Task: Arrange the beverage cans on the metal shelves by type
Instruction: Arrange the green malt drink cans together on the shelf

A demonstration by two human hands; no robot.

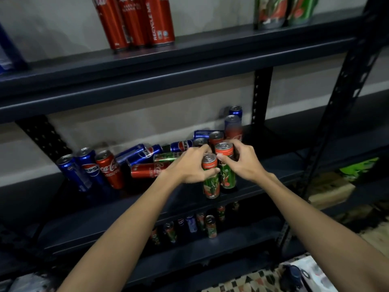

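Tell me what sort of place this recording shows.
Probably a storeroom or a shop's back stock area: dark metal shelves on slotted uprights, a mixed jumble of soda cans on the middle shelf, and a bare plaster wall behind.

Head view looks down, close, at the middle shelf [252,180]

Legible text, head view:
- Tall red aluminium can, top shelf [160,21]: "RECYCLE ME" in white, running vertically.
- Upright blue aluminium can, middle shelf left [89,165]: "PEPSI", first letter partly cut.
- Upright red aluminium can beside it [110,168]: "Coca-Cola" script.
- Blue can lying on its side [181,145]: "PEPSI", inverted.
- Green-and-red can with red top band [210,175]: "ORIGINAL" on the band; lower print blurred.
- Lying red can [150,169]: Coca-Cola script, partly hidden.
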